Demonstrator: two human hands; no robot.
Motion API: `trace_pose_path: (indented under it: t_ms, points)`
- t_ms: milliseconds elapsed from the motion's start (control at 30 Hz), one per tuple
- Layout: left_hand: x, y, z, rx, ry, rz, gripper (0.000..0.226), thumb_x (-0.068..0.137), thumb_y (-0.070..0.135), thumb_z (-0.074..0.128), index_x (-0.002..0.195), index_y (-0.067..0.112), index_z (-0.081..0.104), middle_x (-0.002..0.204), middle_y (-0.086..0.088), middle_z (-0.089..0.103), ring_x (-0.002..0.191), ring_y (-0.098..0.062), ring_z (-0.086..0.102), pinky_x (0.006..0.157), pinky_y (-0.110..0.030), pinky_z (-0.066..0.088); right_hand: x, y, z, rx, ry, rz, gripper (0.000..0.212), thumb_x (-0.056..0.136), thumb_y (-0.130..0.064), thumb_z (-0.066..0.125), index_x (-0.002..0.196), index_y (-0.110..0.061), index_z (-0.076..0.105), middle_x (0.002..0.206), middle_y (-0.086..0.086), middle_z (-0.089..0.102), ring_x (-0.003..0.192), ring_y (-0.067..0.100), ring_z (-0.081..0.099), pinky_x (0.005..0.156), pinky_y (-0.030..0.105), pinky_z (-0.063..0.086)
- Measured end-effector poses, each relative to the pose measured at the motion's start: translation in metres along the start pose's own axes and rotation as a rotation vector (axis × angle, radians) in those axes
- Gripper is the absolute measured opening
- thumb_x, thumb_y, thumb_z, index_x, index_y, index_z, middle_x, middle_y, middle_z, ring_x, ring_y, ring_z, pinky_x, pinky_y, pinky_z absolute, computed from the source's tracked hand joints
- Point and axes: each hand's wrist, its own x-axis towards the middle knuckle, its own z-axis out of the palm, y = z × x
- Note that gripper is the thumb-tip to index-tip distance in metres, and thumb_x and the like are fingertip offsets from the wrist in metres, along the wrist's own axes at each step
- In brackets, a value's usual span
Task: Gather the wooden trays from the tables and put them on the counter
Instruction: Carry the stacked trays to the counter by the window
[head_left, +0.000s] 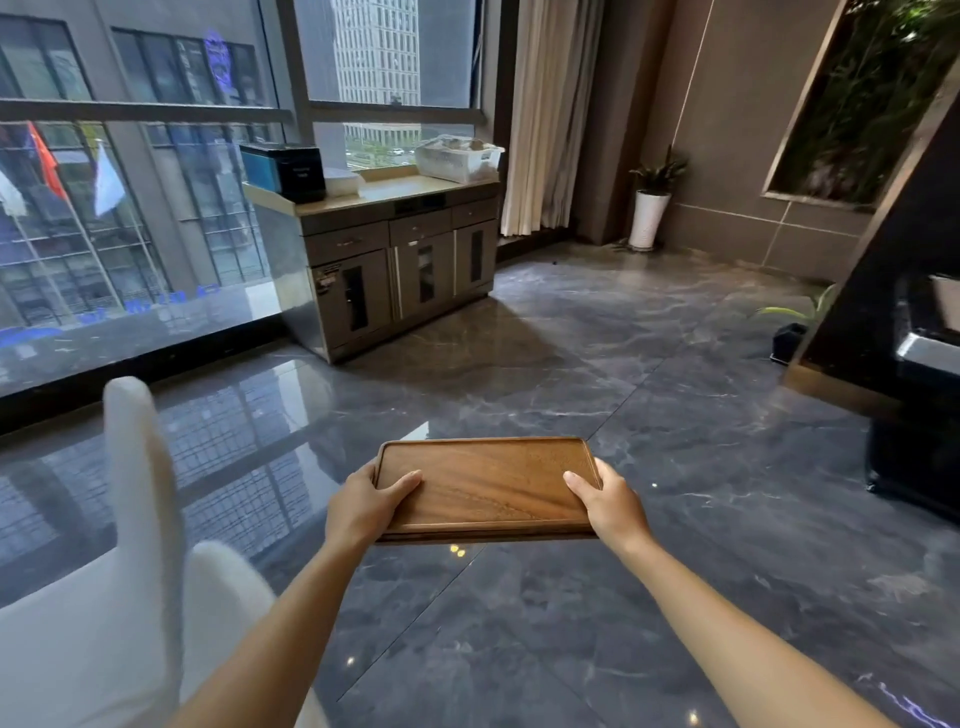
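Observation:
A stack of brown wooden trays (485, 483) is held level in front of me, over the dark marble floor. My left hand (363, 506) grips its left short edge, thumb on top. On the opposite short edge, my right hand (605, 501) holds the same way. Only thin edges of a lower tray show under the top one. The counter (395, 189), a grey cabinet with a beige top, stands ahead by the window, a few steps away.
On the counter sit a black box (291, 171), a white stack (340, 182) and a white basket (460, 156). A white chair (135, 545) is close at my left. A potted plant (652, 208) stands by the curtain. A dark pillar and furniture (914, 374) are at right.

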Motion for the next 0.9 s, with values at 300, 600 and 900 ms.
trace_pose_path:
  t_ms: [300, 600, 900]
  points:
    - [0.173, 0.064, 0.069, 0.014, 0.0, -0.002, 0.046, 0.076, 0.053, 0.063, 0.099, 0.013, 0.064, 0.093, -0.007, 0.069, 0.08, -0.022, 0.058, 0.068, -0.033, 0.044, 0.197, -0.02, -0.008, -0.049, -0.02, 0.04, 0.05, 0.089, -0.036, 0.053, 0.132, -0.012, 0.048, 0.129, 0.008, 0.06, 0.121, 0.025, 0.054, 0.103, 0.039, 0.042]
    - [0.346, 0.101, 0.122, 0.021, 0.044, -0.032, 0.036, 0.075, 0.054, 0.062, 0.081, 0.019, 0.059, 0.074, 0.003, 0.06, 0.078, -0.021, 0.058, 0.057, -0.027, 0.036, 0.4, -0.036, 0.018, -0.014, -0.076, -0.021, 0.037, 0.088, -0.036, 0.054, 0.121, -0.018, 0.057, 0.11, -0.002, 0.067, 0.109, 0.022, 0.059, 0.092, 0.035, 0.046]
    - [0.585, 0.17, 0.157, 0.051, 0.169, -0.065, 0.037, 0.075, 0.054, 0.062, 0.088, 0.019, 0.063, 0.082, -0.001, 0.063, 0.084, -0.025, 0.059, 0.069, -0.033, 0.041, 0.67, -0.096, 0.061, -0.024, -0.166, -0.127, 0.036, 0.086, -0.035, 0.057, 0.119, -0.019, 0.059, 0.116, 0.004, 0.068, 0.112, 0.028, 0.058, 0.091, 0.035, 0.043]
